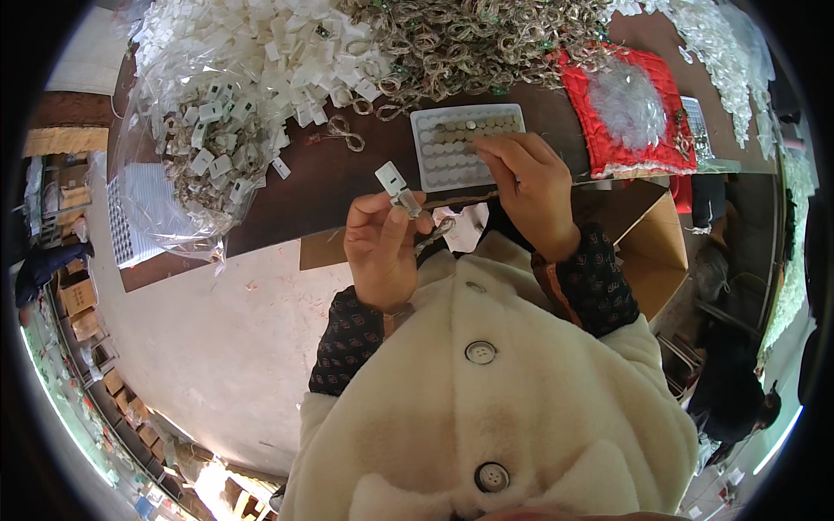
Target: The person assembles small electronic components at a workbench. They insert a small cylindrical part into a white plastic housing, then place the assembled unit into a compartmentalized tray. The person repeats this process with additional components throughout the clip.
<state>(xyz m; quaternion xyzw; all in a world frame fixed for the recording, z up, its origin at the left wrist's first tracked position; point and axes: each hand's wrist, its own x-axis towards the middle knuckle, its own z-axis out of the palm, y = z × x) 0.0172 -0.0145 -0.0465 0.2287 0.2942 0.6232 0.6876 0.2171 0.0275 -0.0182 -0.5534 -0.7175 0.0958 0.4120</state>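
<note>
My left hand (380, 252) pinches a small white plastic case (392, 179) with a clear-looking lower part, holding it upright in front of my chest. A coil of thin wire (437, 233) hangs beside that hand. To its right, a white tray (460, 181) with rows of round pockets lies at the table's near edge. Several round, coin-like discs (452, 135) sit in the tray's far rows. Over the tray's right side is my right hand (532, 187), its thumb and forefinger brought together. Whatever is between those fingertips is too small to make out.
White plastic cases (252, 43) and coiled wires (486, 43) are heaped at the table's far side. A clear bag (204, 148) of wired cases stands left. Rightward lies a red cloth (578, 108) bearing clear plastic pieces. Below the table is a cardboard box (656, 243). Someone (734, 382) is far right.
</note>
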